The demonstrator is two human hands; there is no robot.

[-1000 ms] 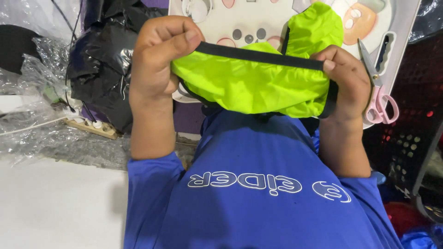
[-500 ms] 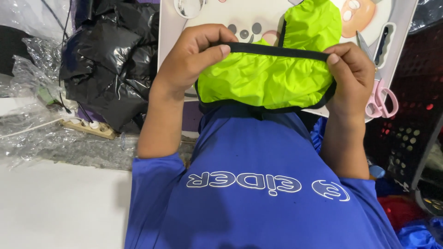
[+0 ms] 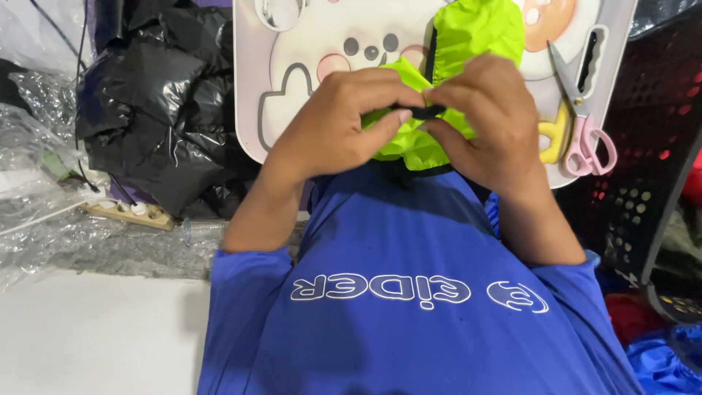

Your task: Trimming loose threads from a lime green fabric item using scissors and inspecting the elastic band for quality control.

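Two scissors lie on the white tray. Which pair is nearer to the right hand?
The yellow-handled scissors are nearer: their handle lies just beside the right hand. The pink-handled scissors lie further out, toward the edge of the white tray.

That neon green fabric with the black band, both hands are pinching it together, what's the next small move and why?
Probably press the fold flat. Both hands, left hand and right hand, meet at the middle, pinching the black band, and the neon green fabric bunches loosely around them, so the fold looks gathered but not smoothed.

Neon-green cloth (image 3: pixel 468 44) smooth, slight sheen; black bags (image 3: pixel 161 110) glossy plastic.
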